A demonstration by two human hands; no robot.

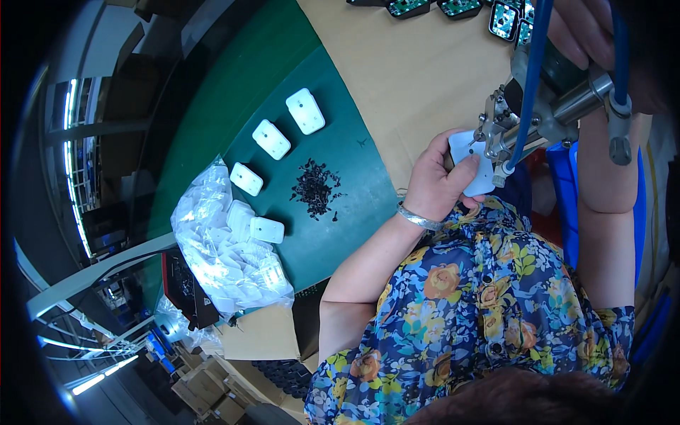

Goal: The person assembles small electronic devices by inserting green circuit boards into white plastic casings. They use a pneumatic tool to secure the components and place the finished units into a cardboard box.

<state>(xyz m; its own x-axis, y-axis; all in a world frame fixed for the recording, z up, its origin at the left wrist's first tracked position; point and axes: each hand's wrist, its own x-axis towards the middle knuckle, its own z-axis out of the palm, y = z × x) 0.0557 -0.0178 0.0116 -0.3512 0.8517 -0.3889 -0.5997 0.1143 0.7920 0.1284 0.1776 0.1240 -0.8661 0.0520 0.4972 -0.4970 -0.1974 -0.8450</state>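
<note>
My left hand (438, 183), with a metal bracelet at the wrist, grips a white rounded plastic cover (480, 177) with a small hole in it, thumb pressed on its face. Over the cover sits the metal nose of a screw-driving tool (528, 124) with blue air hoses; whether its tip touches the cover I cannot make out. My right hand (584, 32) is wrapped round the upper body of this tool at the top right, partly lost in shadow and behind a hose.
Several white covers (306, 112) lie on the green table (354, 205) beside a heap of small black parts (314, 188). A clear plastic bag (227, 262) holds more white pieces. Black housings with green circuit boards (460, 7) stand on the cardboard sheet (397, 78). A blue bin (564, 191) is at right.
</note>
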